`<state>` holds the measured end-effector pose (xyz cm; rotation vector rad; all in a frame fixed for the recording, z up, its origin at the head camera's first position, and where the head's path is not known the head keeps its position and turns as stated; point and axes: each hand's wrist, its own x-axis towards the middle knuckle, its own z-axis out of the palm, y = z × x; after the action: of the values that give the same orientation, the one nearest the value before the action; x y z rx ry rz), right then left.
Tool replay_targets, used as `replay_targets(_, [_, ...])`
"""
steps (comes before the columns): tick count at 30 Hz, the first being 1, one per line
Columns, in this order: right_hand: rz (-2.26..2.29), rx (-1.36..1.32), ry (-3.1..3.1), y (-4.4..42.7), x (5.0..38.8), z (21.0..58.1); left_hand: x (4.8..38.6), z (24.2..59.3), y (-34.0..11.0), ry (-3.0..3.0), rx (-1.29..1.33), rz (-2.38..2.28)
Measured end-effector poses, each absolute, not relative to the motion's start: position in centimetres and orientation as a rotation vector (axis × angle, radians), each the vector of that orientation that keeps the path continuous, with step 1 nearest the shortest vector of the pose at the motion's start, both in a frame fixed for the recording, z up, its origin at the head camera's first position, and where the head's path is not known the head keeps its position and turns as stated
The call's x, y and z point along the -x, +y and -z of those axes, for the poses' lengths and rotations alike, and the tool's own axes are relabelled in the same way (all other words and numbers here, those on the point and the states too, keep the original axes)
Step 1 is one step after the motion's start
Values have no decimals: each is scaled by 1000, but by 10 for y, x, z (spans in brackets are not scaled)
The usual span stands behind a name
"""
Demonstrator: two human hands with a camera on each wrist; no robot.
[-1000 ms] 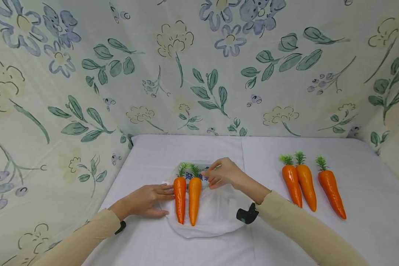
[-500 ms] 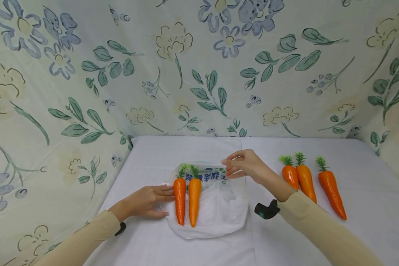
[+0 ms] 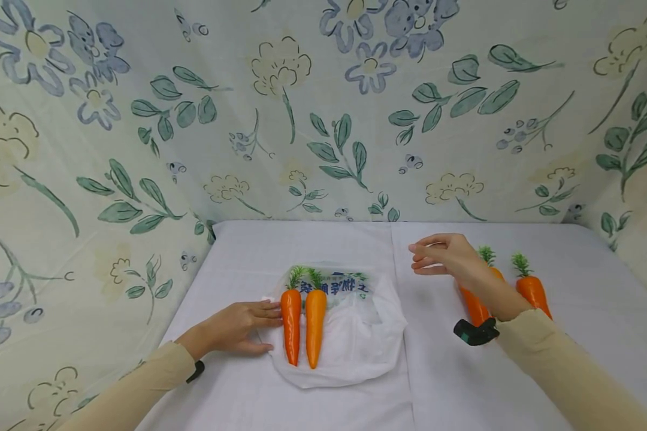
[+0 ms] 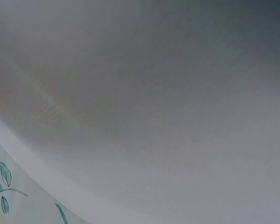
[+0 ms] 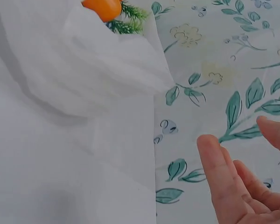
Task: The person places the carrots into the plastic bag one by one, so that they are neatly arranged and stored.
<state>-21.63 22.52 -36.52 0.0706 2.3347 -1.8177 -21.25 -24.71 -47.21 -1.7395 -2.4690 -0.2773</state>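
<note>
Two glossy artificial carrots lie side by side on a white plastic bag (image 3: 377,344), a narrow gap between them, tips toward the person and frilly green tops away: a red-orange carrot (image 3: 290,326) on the left and a lighter orange carrot (image 3: 315,329) on the right. Beyond their upper ends, blue characters and a green print show on the wrinkled plastic. The left hand (image 3: 242,327) rests palm down at the bag's left edge, fingers straight and close together, their tips at the side of the red-orange carrot, the thumb spread away toward the person. The right hand (image 3: 447,257) hangs in the air to the right of the bag, well apart from it, fingers gently bent; the right wrist view shows a gap between thumb and fingers. Under and beside that forearm lie three more carrots: a partly covered carrot (image 3: 474,308), a middle carrot (image 3: 498,273) mostly hidden by the arm, and the outermost carrot (image 3: 532,293), its lower end behind the sleeve. Everything lies on a white cloth (image 3: 302,239), backed by floral fabric (image 3: 356,197) with blue flowers and green leaves. The left wrist view is mostly blurred grey-white.
</note>
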Motion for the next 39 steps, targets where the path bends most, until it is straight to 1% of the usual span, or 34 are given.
replay_targets(9, [1834, -119, 2387, 283, 213, 367, 215, 474, -247, -2450, 1746, 250])
replay_targets(14, [1743, -173, 2473, 311, 209, 369, 216, 474, -247, -2455, 1742, 256])
replay_targets(20, [1570, -238, 2598, 340, 202, 373, 215, 474, -246, -2492, 1731, 269])
replay_targets(25, [1577, -260, 2639, 358, 196, 380, 213, 471, -245, -2501, 1728, 258])
replay_targets(31, [1467, -411, 2733, 377, 188, 388, 213, 468, -244, -2504, 1727, 255])
replay_targets(39, [1410, -608, 2697, 400, 179, 404, 214, 471, -244, -2512, 1726, 240])
